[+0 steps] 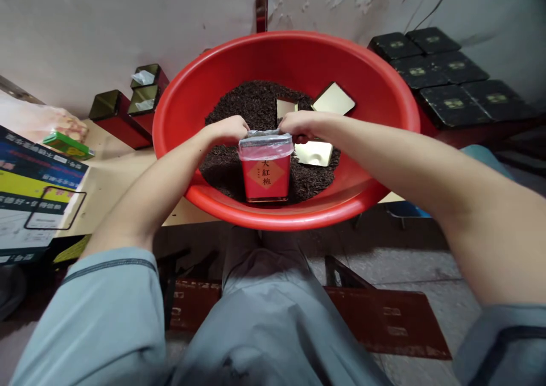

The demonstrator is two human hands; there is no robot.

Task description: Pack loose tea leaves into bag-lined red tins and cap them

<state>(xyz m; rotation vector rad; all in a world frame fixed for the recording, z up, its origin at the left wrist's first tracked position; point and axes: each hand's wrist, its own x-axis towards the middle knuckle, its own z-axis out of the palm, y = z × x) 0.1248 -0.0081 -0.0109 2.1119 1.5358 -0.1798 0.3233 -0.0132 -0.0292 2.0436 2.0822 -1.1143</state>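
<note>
A red tea tin (266, 180) with Chinese lettering stands upright in a large red plastic basin (288, 220). Clear plastic bag (267, 142) film lines the tin and folds over its rim. My left hand (230, 129) is closed on the film at the left of the mouth. On the other side, my right hand (301, 124) pinches the film at the right corner, fingertips partly hidden. Dark loose tea leaves (243, 104) cover the basin floor around the tin. Gold-coloured tin lids (335, 99) lie on the leaves, inner sides up, beyond and beside my right hand.
Red tins (121, 124), two with plastic inside, stand left of the basin. Several black-lidded tins (452, 70) stand at the right by the wall. A printed box (38, 198) and a green box (68, 145) sit at left. A brown bench (384, 320) is below.
</note>
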